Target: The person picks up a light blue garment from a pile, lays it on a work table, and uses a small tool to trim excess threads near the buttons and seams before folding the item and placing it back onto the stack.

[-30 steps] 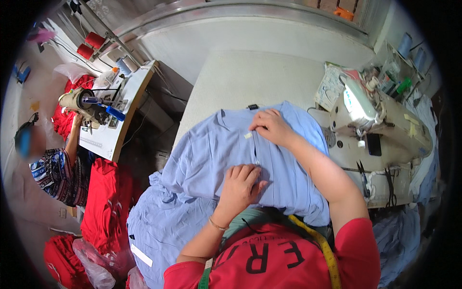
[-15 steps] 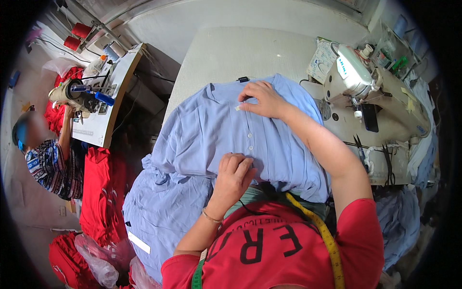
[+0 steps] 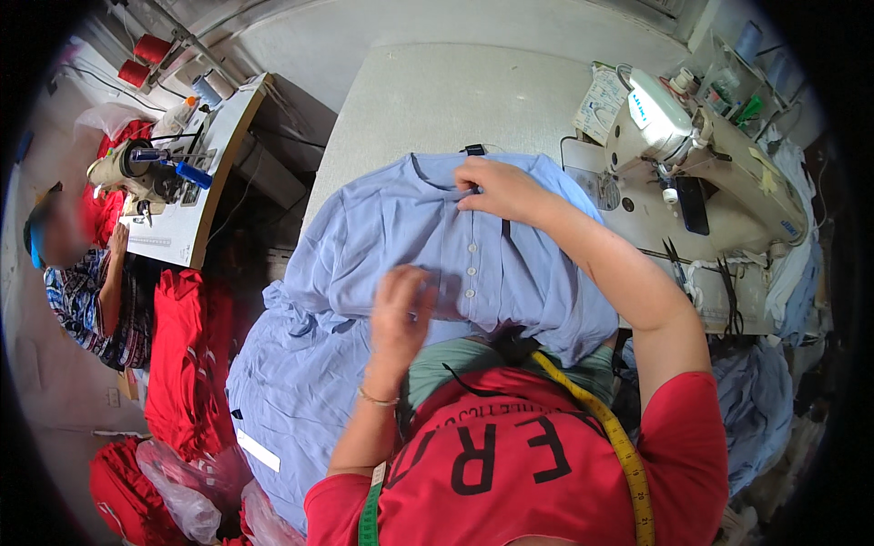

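A light blue shirt [image 3: 391, 227] with a row of white buttons [image 3: 472, 270] is spread over the table edge and hangs down toward my lap. My right hand [image 3: 499, 191] is at the neckline, thumb and fingers pinched on the top of the button placket. Hovering over the shirt's lower front, left of the buttons, is my left hand [image 3: 401, 309]. Motion smears its fingers, so their closing is unclear, and nothing shows in it. Just beyond the neckline lies a small black tag [image 3: 472, 149].
A sewing machine [image 3: 719, 159] stands at right, with a phone [image 3: 693, 206] and black scissors [image 3: 731, 296] beside it. At left, a person [image 3: 91, 287] works at another machine [image 3: 137, 173] near red fabric [image 3: 185, 364]. A yellow tape measure [image 3: 605, 420] hangs over my red top.
My left hand has lifted off the placket and moved left, uncovering the lower buttons. The right hand stays at the neckline; a small pale piece at its fingertips no longer shows.
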Motion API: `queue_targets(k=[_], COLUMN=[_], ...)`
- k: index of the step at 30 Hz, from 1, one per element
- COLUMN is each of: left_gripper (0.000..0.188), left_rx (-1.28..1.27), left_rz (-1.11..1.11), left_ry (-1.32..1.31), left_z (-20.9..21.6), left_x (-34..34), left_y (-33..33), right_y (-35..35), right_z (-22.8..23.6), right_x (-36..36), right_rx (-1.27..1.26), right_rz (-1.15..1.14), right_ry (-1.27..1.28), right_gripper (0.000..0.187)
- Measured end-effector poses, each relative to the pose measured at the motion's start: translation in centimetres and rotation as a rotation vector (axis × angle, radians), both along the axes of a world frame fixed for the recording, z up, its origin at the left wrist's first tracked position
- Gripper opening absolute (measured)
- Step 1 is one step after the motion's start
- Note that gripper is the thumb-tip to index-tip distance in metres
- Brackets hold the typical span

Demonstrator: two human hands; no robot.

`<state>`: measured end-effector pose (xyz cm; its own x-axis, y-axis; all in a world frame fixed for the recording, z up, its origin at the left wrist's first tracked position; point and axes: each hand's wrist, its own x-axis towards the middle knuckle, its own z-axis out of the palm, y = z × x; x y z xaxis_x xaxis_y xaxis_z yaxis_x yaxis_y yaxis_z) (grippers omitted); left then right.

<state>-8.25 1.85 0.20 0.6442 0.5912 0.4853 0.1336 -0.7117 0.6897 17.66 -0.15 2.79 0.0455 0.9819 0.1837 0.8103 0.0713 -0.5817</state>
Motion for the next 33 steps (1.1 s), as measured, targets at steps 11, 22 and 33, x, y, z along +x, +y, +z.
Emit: queue_targets(k=[11, 22, 33], left_gripper=[0.019, 0.017, 0.041], left_rx=[0.176, 0.527, 0.073], left_rz=[0.524, 0.122, -0.485], left_ry=[0.371, -0.189, 0.201], left_z=[0.9, 14.5, 5.7], left_x=[-4.1, 19.1, 21.5], left_y=[7.0, 16.5, 7.2], right_y=[-1.5, -6.2, -12.7], right_z=[-2.6, 1.9, -1.4], right_x=[-0.5, 1.8, 3.8], right_rx=[0.245, 0.181, -0.14], right_rz=[-0.206, -0.392, -0.388], right_ry=[0.044, 1.323, 1.281], right_gripper=[0.023, 0.032, 0.02])
